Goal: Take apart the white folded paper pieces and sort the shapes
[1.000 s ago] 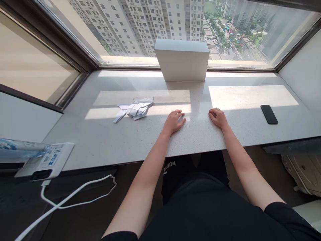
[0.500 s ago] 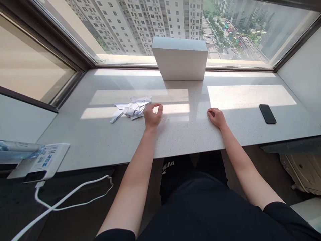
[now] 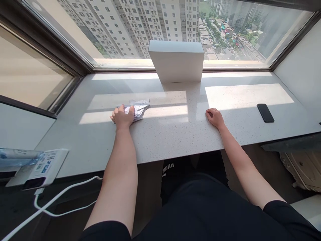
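Sunlit and speckled, our desk (image 3: 175,134) fills mid frame under the window. At top centre stands a white box (image 3: 177,65). Left of centre, our left hand (image 3: 122,117) lies on the folded papers (image 3: 137,107), fingers curled over them. Our right hand (image 3: 214,117) rests loosely curled, holding nothing; a phone (image 3: 265,112) lies far right.

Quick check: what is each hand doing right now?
Left hand: laid on the folded paper pile; grip cannot be told.
Right hand: loosely curled on the sill, holding nothing.
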A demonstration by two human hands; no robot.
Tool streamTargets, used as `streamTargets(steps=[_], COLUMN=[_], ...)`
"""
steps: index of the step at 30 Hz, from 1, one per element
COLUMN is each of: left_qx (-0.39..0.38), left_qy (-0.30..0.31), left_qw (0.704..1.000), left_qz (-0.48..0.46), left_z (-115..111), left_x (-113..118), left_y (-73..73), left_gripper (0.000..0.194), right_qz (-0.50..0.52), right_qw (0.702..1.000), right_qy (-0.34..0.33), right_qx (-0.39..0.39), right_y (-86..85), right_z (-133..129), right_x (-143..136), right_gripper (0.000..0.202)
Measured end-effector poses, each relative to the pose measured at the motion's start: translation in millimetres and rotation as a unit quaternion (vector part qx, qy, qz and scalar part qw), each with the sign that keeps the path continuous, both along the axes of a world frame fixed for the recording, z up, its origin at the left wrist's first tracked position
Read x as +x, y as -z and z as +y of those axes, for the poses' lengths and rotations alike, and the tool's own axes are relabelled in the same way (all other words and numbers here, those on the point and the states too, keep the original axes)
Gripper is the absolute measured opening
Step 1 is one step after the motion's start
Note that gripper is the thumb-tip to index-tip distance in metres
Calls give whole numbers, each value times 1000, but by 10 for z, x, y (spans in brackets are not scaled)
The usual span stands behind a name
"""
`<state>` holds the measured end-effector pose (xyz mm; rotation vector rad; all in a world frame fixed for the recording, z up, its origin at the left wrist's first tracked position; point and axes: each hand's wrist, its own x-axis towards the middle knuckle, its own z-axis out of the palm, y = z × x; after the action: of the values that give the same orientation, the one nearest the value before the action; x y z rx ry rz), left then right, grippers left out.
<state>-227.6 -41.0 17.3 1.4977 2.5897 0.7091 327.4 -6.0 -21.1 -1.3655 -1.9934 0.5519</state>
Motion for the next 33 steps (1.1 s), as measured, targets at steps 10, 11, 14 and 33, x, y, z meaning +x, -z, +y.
streamTargets(steps=[10,11,14,33], left_qx=[-71,-71,-47,74], left_qy=[110,140,227,440], left_qw=[989,985,971,885], left_qz=[-75,-76,-61,-134], left_z=[368,384,378,-128], left_x=[784,911,1302,2370], left_y=[20,58,169,467], left_gripper=[88,89,91,86], right_qz=[0,1,3,12], right_qw=[1000,1000,1000,1000], right_qy=[-2,-2,1,-1], right_qx=[8,8,7,7], right_y=[17,18,22,-8], right_z=[21,22,22,28], right_x=[6,8,14,68], right_gripper=[23,24,24,22])
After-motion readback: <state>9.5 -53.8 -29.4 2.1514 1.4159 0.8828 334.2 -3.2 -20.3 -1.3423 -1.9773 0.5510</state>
